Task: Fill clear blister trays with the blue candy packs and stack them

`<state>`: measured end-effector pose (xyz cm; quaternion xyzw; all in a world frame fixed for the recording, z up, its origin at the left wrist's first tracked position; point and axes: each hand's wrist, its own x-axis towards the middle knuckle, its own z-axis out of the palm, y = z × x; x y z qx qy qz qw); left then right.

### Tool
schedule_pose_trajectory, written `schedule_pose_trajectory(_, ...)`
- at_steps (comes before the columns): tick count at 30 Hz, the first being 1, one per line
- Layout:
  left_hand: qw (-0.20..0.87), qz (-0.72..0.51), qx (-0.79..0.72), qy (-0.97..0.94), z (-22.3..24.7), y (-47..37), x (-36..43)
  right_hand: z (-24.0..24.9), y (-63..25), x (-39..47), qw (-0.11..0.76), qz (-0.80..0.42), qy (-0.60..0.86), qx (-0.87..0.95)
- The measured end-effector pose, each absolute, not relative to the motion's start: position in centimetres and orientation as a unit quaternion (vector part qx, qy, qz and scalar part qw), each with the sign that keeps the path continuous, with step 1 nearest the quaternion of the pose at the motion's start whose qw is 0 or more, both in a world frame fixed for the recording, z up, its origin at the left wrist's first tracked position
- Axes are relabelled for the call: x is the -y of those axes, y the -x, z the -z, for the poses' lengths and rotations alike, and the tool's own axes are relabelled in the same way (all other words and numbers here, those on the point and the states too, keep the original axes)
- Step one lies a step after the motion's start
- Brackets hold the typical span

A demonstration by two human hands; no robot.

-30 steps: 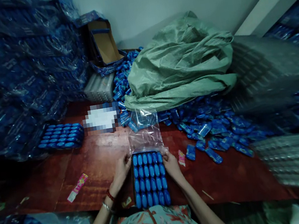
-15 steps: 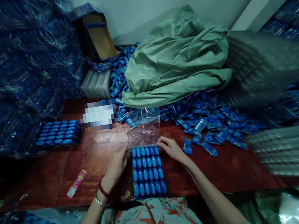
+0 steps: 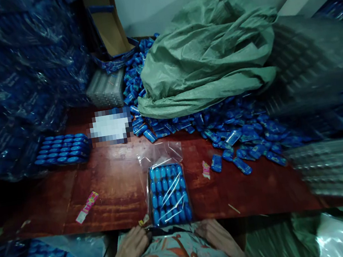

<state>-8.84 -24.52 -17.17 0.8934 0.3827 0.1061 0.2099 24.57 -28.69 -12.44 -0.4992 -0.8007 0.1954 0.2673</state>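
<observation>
A tray of blue oval pieces in rows lies at the front edge of the red-brown table, under a clear plastic bag whose loose end spreads beyond the tray's far side. My left hand is at the table edge, left of the tray's near end, its fingers bent together; what they pinch is too small to make out. On the other side, my right hand is near the tray's right corner, close to my shirt, with blurred fingers that I cannot read.
Loose blue packets and a green sack lie behind. Another blue tray is at left, beside wrapped stacks. Clear empty trays stand at right. Pink wrappers lie on the table.
Both hands have moved from the tray's far end down to the table's near edge. The clear bag now covers the tray. A pink wrapper right of the tray has come into view.
</observation>
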Motion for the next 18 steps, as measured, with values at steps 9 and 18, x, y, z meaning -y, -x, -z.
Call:
schedule_pose_trajectory(9, 0.207, 0.046, -0.489, -0.846, 15.0, 5.8, 20.6, 13.0, -23.8, 25.1, 0.142, -0.130, 0.595, 0.780)
schedule_pose_trajectory(18, 0.268, 0.056, -0.404, -0.873, 11.5, 4.3, 14.1, 15.0, -22.6, 19.3, 0.294, -0.164, 0.527, 0.781)
